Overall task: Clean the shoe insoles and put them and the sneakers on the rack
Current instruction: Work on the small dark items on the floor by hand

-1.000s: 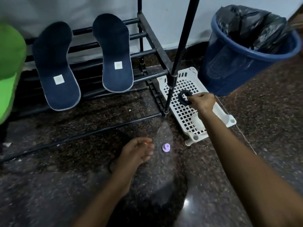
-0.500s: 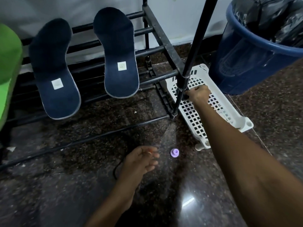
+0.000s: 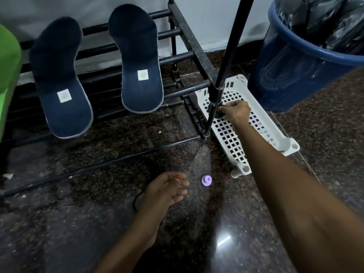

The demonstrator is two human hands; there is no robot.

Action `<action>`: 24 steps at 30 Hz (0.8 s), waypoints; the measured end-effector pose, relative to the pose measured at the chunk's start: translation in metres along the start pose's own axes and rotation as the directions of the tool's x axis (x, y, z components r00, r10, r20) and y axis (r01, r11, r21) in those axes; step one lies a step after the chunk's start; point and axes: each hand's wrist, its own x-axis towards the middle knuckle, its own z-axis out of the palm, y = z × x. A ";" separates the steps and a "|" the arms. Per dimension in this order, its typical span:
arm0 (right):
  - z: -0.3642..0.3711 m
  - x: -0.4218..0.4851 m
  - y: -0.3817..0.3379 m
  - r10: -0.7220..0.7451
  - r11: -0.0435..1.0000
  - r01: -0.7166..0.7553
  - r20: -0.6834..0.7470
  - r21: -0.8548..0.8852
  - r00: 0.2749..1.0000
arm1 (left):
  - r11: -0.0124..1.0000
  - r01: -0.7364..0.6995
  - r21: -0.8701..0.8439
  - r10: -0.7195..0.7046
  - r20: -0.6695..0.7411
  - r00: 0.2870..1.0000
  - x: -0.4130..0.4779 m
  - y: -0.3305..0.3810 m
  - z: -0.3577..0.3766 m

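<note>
Two dark blue insoles lie sloped on the black metal rack [image 3: 183, 89]: the left insole [image 3: 59, 75] and the right insole [image 3: 137, 62], each with a small white label. My right hand [image 3: 235, 112] reaches over the white perforated tray [image 3: 271, 125] and pinches a small black ring-shaped object [image 3: 218, 114] right beside the rack's front post [image 3: 226, 62]. Above the dark floor hovers my left hand [image 3: 167, 189], fingers loosely curled and holding nothing, just left of a small purple cap [image 3: 206, 180]. No sneakers are in view.
A blue bin [image 3: 295, 71] lined with a black bag stands at the right behind the tray. A green object [image 3: 7, 75] fills the left edge. A thin black cord [image 3: 137, 198] lies on the polished granite floor under my left hand.
My right hand carried the black ring from the middle of the tray to the rack post. The view shifted slightly closer. My left hand stayed near the purple cap.
</note>
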 end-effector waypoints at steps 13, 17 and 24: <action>-0.016 -0.021 0.008 -0.083 0.997 0.081 -0.116 -0.020 0.990 | 0.999 -0.048 0.020 0.048 0.027 0.998 -0.010 0.001 0.000; -0.020 -0.031 0.010 -0.097 0.995 0.093 -0.154 -0.035 0.983 | 0.997 -0.074 0.033 0.073 0.020 0.997 -0.014 0.003 0.000; -0.032 -0.073 0.016 -0.144 0.988 0.152 -0.166 0.035 0.976 | 0.990 -0.138 0.027 0.138 0.015 0.990 -0.025 0.008 -0.003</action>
